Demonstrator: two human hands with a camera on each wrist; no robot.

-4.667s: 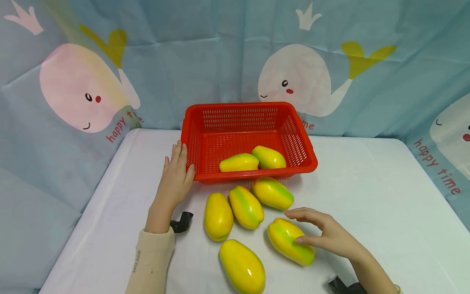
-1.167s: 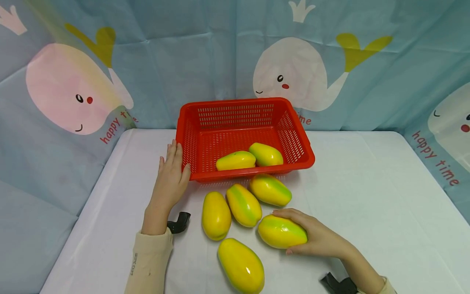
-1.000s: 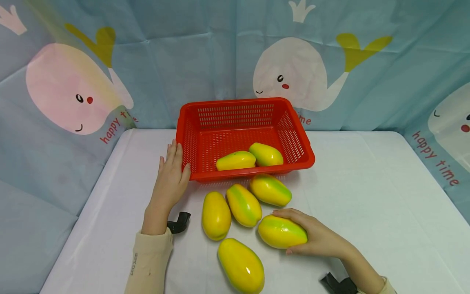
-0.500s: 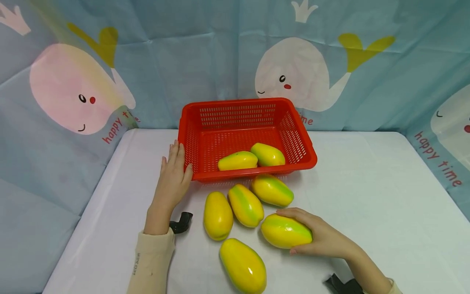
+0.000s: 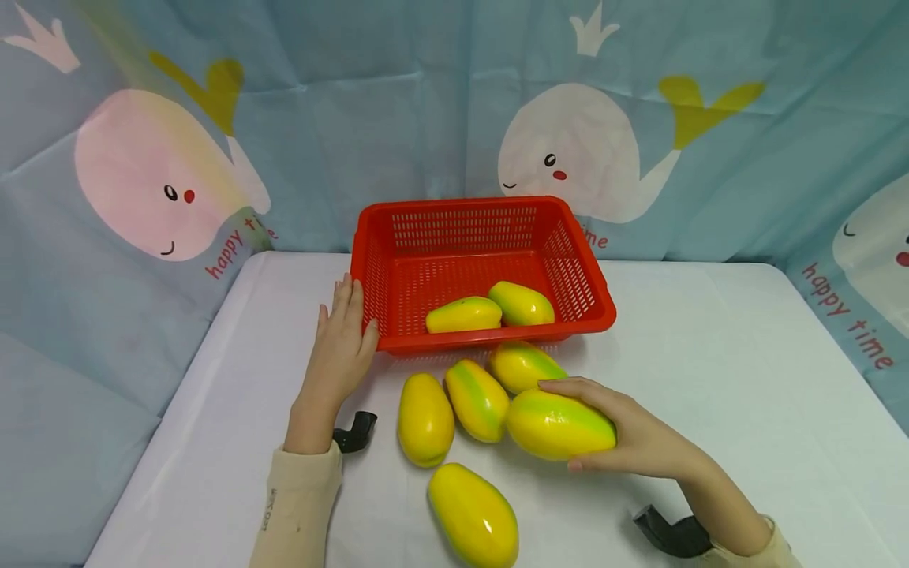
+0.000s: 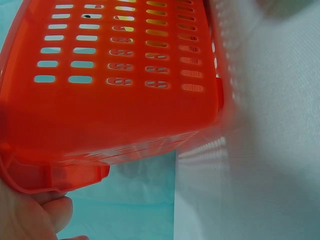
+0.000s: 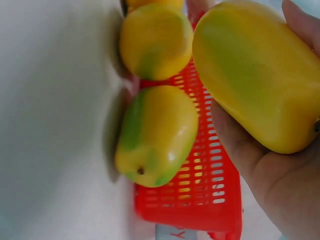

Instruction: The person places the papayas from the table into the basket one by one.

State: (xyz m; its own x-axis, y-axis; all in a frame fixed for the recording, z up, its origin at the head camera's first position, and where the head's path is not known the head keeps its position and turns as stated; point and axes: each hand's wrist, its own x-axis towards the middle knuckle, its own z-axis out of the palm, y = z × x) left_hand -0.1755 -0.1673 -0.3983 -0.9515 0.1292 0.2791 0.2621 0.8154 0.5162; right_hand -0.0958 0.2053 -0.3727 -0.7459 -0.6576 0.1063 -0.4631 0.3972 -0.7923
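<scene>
My right hand [image 5: 635, 430] grips a yellow-green papaya [image 5: 561, 426], fingers over its far side and thumb on its near side. In the right wrist view this papaya is held up off the white table. Behind it, partly covered, another papaya [image 5: 524, 364] lies against the front of the red basket [image 5: 490, 339]. My left hand [image 5: 337, 351] rests along the basket's left rim with straight fingers, the thumb at the near corner. In the left wrist view, fingertips [image 6: 60, 212] show just under the rim. Inside the basket lie two papayas [image 5: 463, 314].
On the table between the hands lie more papayas: one upright in view [image 5: 425, 420], one beside it [image 5: 477, 401] and one nearest the front [image 5: 474, 517]. Black wrist devices [image 5: 675, 532] sit at both wrists. A blue whale-print curtain [image 5: 398, 134] hangs behind the table.
Earlier the right hand hovered loosely over the papaya on the table, then closed round it and turned it. Now it has raised it a little towards the basket. The left hand stays put.
</scene>
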